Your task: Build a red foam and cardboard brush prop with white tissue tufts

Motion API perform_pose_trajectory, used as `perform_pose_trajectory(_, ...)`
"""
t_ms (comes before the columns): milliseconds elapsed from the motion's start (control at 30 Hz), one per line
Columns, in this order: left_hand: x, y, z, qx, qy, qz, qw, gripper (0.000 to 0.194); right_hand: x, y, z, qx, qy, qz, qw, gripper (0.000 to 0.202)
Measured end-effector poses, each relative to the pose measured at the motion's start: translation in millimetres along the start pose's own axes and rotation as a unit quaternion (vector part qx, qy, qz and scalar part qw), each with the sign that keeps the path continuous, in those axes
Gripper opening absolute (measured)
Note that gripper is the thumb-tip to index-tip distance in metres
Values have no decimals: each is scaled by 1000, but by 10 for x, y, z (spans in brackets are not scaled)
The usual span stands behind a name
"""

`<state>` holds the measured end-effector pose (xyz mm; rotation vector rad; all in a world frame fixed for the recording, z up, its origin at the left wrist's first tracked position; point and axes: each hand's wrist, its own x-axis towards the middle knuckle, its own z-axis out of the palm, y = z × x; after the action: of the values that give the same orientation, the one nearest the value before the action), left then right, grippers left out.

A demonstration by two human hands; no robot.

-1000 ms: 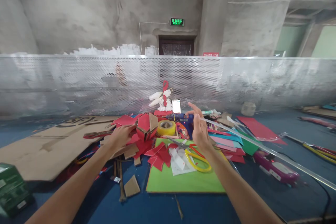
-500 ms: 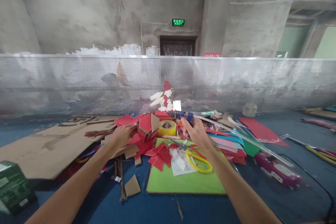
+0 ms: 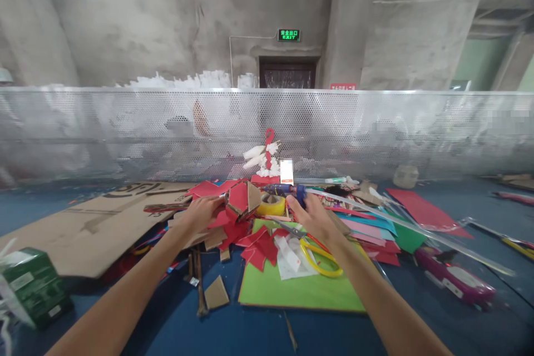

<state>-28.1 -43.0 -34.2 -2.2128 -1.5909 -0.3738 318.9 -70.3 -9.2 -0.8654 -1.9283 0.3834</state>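
My left hand (image 3: 203, 212) is closed on the left side of a faceted red cardboard box (image 3: 237, 202) with bare brown edges and one brown face. In my right hand (image 3: 311, 214) is a blue hot glue gun (image 3: 278, 189), its front end pointing left close to the box's upper right. Whether the nozzle touches the box I cannot tell. A long clear glue stick (image 3: 400, 226) trails from the back of the gun to the right. Under the gun lies a roll of yellow tape (image 3: 272, 207). Yellow-handled scissors (image 3: 321, 260) rest just below my right hand.
A green board (image 3: 292, 292) with red scraps and white paper lies in front. Flat brown cardboard (image 3: 95, 228) covers the left, near a green box (image 3: 37, 286). A purple tool (image 3: 454, 278) sits right. Behind stand a red-and-white ornament (image 3: 269, 158), a phone (image 3: 286, 171) and a perforated metal screen (image 3: 325, 139).
The glue gun has moved left and slightly down, closer to the red box, with the glue stick following. My left hand keeps its hold on the box. The camera view has shifted slightly left.
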Motion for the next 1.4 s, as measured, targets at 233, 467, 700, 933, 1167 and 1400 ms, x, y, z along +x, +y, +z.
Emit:
perform_pose_trajectory(233,-8,26,-31,-2,-3,-7,1000,29,13,64,16,-109,-18,7,994,46)
perform_pose_trajectory(467,-14,32,-45,-14,-12,-8,1000,36,29,80,42,-139,0,-13,990,44)
perform_pose_trajectory(700,-14,20,-53,2,-11,2,1000,43,30,48,72,-158,9,-18,987,45)
perform_pose_trajectory(933,-16,19,-54,-6,-12,0,1000,38,30,22,18,-160,-18,-28,986,50)
perform_pose_trajectory(1167,-15,9,-36,-19,-17,-13,1000,32,37,5,-54,-143,-61,-23,988,49)
perform_pose_trajectory(1400,-5,9,-45,-9,-15,-2,1000,33,5,50,-36,-112,-41,4,993,46)
